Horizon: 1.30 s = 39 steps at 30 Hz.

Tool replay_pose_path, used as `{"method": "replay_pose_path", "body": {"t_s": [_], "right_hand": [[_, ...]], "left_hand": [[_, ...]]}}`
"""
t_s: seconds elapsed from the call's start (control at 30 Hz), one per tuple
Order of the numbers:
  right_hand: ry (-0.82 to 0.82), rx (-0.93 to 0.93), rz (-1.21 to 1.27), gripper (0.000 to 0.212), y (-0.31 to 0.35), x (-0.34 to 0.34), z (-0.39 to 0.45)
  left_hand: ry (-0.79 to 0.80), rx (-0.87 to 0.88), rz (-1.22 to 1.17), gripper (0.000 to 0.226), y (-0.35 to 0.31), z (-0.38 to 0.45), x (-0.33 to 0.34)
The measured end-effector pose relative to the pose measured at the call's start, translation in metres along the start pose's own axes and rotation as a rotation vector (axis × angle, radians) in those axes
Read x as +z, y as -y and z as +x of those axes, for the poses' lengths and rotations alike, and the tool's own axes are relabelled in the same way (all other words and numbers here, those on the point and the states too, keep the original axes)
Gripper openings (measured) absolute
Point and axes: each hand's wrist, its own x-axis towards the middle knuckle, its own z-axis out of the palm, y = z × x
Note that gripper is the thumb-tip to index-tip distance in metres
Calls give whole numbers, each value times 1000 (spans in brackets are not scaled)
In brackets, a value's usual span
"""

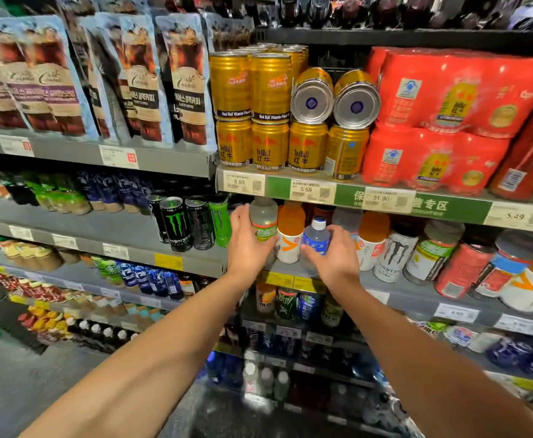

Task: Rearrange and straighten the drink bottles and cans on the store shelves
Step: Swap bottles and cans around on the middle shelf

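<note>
both hands work on the second shelf (417,295) from the top, in the middle of the frame, where small bottles stand in a crowded front row. the left hand (248,245) is wrapped around the side of a clear bottle with a green label (262,221), probably to steady it and push it back into its line. the right hand (333,254) holds a small blue-capped bottle (316,237) low on its body, fingers curled around it — this bottle leans a little and sits in front of the orange-topped bottles (290,230), so it seems to be the one out of place. both forearms reach up from the bottom of the frame, nearly straight, with wrists lifted toward the shelf. whether the blue-capped bottle stands on the shelf or is lifted is hard to tell, because the hand covers its base. on the shelf above, two gold cans (334,99) lie on their sides on top of upright ones — still waiting for straightening.
</note>
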Motion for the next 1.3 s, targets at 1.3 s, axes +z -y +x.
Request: {"method": "replay_pose_path", "body": {"t_s": [1.3], "right_hand": [[-321, 201, -49, 30, -78, -77, 13]], "left_hand": [[-76, -91, -245, 63, 16, -21, 25]]}}
